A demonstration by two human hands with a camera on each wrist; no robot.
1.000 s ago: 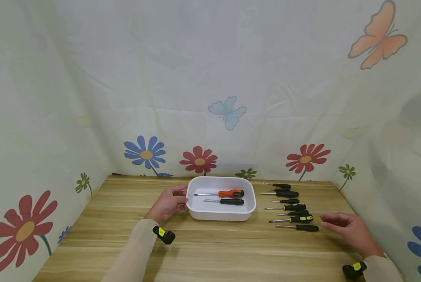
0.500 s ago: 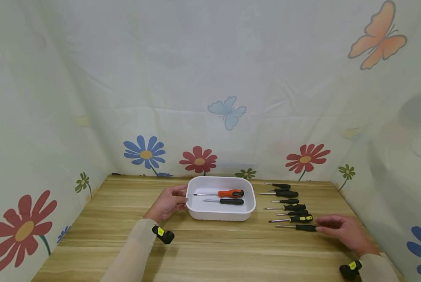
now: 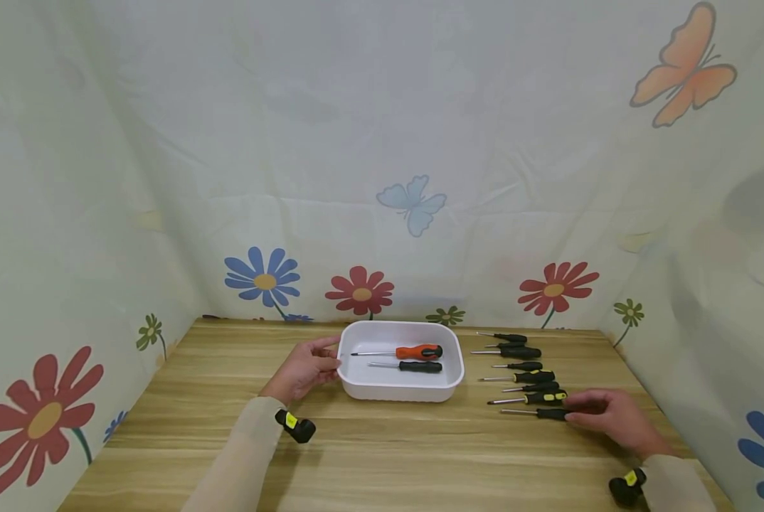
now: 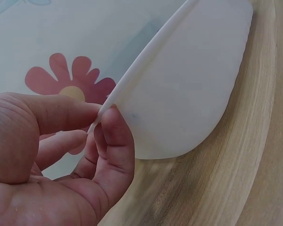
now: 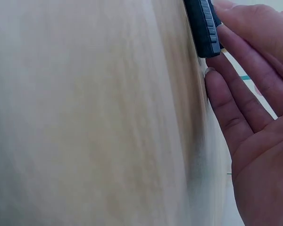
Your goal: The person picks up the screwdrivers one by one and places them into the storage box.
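Observation:
A white plastic tub (image 3: pixel 401 392) stands on the wooden table, holding an orange-and-black screwdriver (image 3: pixel 414 352) and a black-handled screwdriver (image 3: pixel 420 366). My left hand (image 3: pixel 305 370) pinches the tub's left rim; the left wrist view has thumb and fingers (image 4: pixel 115 127) on either side of it. On the right, several screwdrivers lie in a column, shafts pointing left. At the handle end of the nearest black screwdriver (image 3: pixel 550 413) is my right hand (image 3: pixel 606 418), its fingers mostly extended. In the right wrist view, fingertips (image 5: pixel 221 35) lie right beside the ribbed black handle (image 5: pixel 205 28).
A yellow-and-black screwdriver (image 3: pixel 545 397) lies just behind the nearest one, close to my right fingers. Farther back are another yellow-and-black screwdriver (image 3: pixel 536 376) and a thick black one (image 3: pixel 521 352). A flower-printed curtain (image 3: pixel 414 270) encloses the wooden table (image 3: pixel 382 455).
My right hand has moved left from beside the nearest black screwdriver to overlap its handle end. The left hand, the tub and the screwdrivers have stayed put.

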